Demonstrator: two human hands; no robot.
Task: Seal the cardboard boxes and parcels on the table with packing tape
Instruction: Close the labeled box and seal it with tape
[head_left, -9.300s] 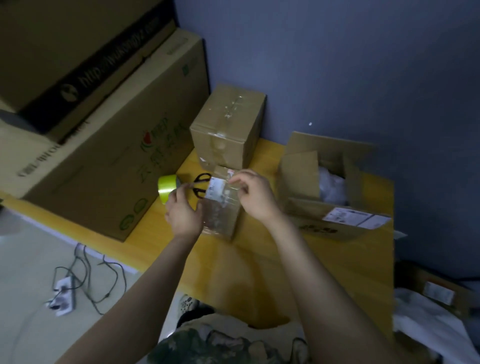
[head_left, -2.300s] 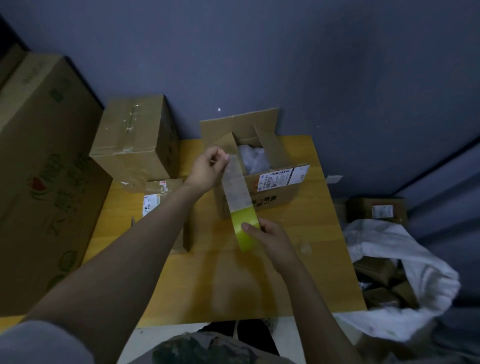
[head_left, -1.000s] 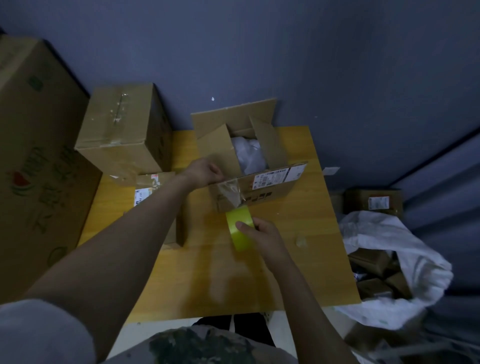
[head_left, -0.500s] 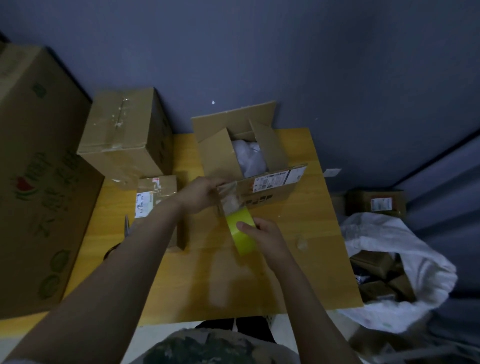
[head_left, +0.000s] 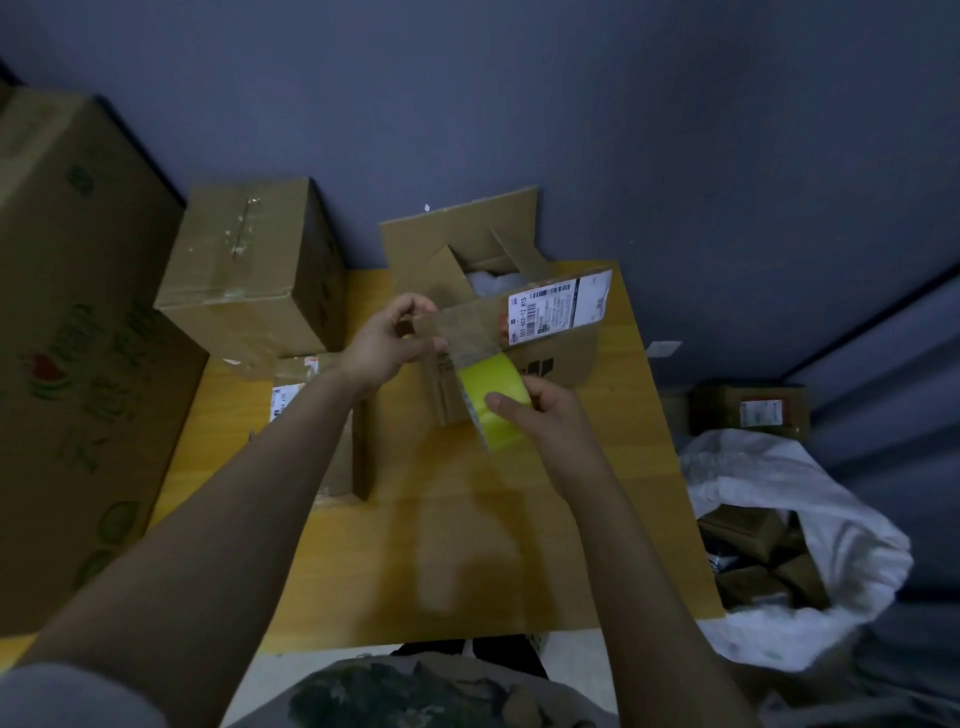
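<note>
An open cardboard box (head_left: 558, 358) with a white shipping label stands at the back of the yellow wooden table (head_left: 467, 545), flaps up, white filling inside. My right hand (head_left: 540, 415) grips a yellow-green roll of packing tape (head_left: 491, 400) in front of the box. A clear strip of tape (head_left: 462, 332) runs from the roll up to my left hand (head_left: 387, 345), which pinches its free end near the box's front flap. A small taped parcel (head_left: 306, 395) lies partly hidden behind my left forearm.
A sealed brown box (head_left: 254, 265) sits at the table's back left. A large printed carton (head_left: 78, 338) stands at the far left. On the floor to the right, a white sack (head_left: 800, 545) holds several small parcels, with another parcel (head_left: 753, 410) behind it.
My left hand has lifted the tape's free end up and left from the box's front, stretching the strip. The roll in my right hand has risen slightly.
</note>
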